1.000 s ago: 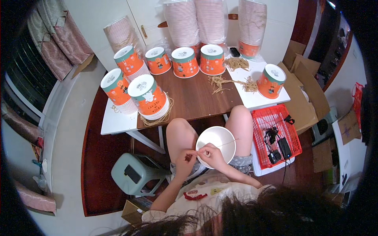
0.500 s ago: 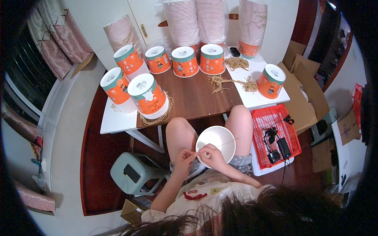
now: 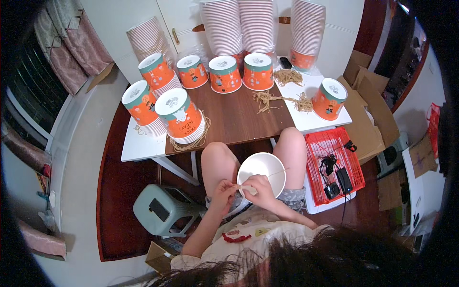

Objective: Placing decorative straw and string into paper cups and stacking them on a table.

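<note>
A white-lined paper bucket [image 3: 257, 165] rests in my lap between my knees, its mouth facing up. At its near left rim, my left hand [image 3: 223, 196] and my right hand [image 3: 261, 191] are close together, fingertips pinched. Between them shows a small tan bit of twine [image 3: 237, 186]; its exact hold is partly hidden by the fingers. A thin tan strand [image 3: 278, 172] crosses the bucket's mouth and pokes past the right rim. Beside my right fingers is a pale patch that I cannot make out. My right hand covers part of the rim.
Several upturned orange buckets [image 3: 225, 76] stand on the brown table [image 3: 224, 117], with tall wrapped stacks [image 3: 220, 28] behind. Loose twine bundles [image 3: 288, 77] lie at right. A red basket [image 3: 313, 158] holding cables is by my right knee; a grey-green stool [image 3: 150, 210] stands left.
My right hand has turned slightly and its fingers have shifted, exposing the pale patch beside them. My left hand stays nearly in place. The bucket has barely moved.
</note>
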The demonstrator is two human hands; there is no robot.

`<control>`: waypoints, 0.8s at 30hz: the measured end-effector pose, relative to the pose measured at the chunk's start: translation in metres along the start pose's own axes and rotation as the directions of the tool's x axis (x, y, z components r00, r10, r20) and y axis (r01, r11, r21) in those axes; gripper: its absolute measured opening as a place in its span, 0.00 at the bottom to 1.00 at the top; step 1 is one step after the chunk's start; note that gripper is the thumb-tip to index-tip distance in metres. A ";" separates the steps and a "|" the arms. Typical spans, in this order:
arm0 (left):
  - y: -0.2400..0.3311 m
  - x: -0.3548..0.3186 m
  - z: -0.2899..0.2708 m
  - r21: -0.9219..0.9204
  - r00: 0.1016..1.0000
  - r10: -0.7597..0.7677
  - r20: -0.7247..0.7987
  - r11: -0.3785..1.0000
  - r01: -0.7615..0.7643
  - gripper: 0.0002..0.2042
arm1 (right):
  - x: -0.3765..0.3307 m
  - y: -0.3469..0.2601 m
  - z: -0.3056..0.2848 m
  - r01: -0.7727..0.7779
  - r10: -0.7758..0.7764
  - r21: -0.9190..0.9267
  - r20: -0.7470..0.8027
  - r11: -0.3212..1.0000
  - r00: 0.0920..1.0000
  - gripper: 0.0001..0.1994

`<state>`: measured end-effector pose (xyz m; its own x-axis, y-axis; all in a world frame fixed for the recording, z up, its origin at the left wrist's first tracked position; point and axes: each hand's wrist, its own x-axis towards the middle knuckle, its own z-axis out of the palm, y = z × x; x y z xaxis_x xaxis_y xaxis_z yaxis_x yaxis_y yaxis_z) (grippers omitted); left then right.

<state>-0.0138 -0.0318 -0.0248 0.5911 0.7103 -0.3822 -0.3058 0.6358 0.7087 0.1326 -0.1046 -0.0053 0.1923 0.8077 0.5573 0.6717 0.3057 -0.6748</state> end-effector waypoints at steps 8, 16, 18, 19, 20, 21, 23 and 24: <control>0.002 -0.002 0.002 0.000 1.000 -0.009 -0.005 1.000 0.009 0.07 | 0.002 0.001 0.000 0.145 -0.146 -0.056 -0.021 0.988 0.989 0.13; 0.003 -0.002 0.009 -0.002 0.999 0.034 0.006 0.999 -0.034 0.07 | -0.001 0.007 0.006 0.086 -0.083 0.020 -0.107 0.996 0.991 0.11; 0.001 -0.001 0.008 -0.028 0.998 0.060 0.016 0.998 -0.060 0.07 | -0.001 0.007 0.006 0.096 -0.097 -0.008 -0.108 0.995 0.989 0.11; 0.000 -0.001 0.007 -0.043 0.997 0.075 0.028 0.996 -0.073 0.07 | -0.001 0.007 0.006 0.106 -0.110 -0.036 -0.108 0.994 0.988 0.10; -0.001 0.000 0.007 -0.058 0.995 0.088 0.040 0.995 -0.086 0.07 | -0.001 0.007 0.006 0.106 -0.109 -0.037 -0.108 0.994 0.988 0.10; -0.002 0.000 0.008 -0.057 0.995 0.088 0.040 0.995 -0.086 0.07 | 0.000 0.007 0.006 0.121 -0.127 -0.058 -0.118 0.991 0.985 0.10; -0.003 0.000 0.009 -0.145 0.992 0.086 0.094 0.987 -0.072 0.07 | 0.001 0.006 0.007 0.136 -0.146 -0.080 -0.126 0.987 0.981 0.10; -0.003 0.000 0.009 -0.145 0.992 0.086 0.094 0.987 -0.072 0.07 | 0.002 0.005 0.007 0.140 -0.152 -0.090 -0.140 0.986 0.978 0.10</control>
<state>-0.0056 -0.0367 -0.0216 0.6303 0.7309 -0.2619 -0.4525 0.6199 0.6410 0.1313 -0.0981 -0.0114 0.1860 0.6735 0.7154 0.7539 0.3692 -0.5435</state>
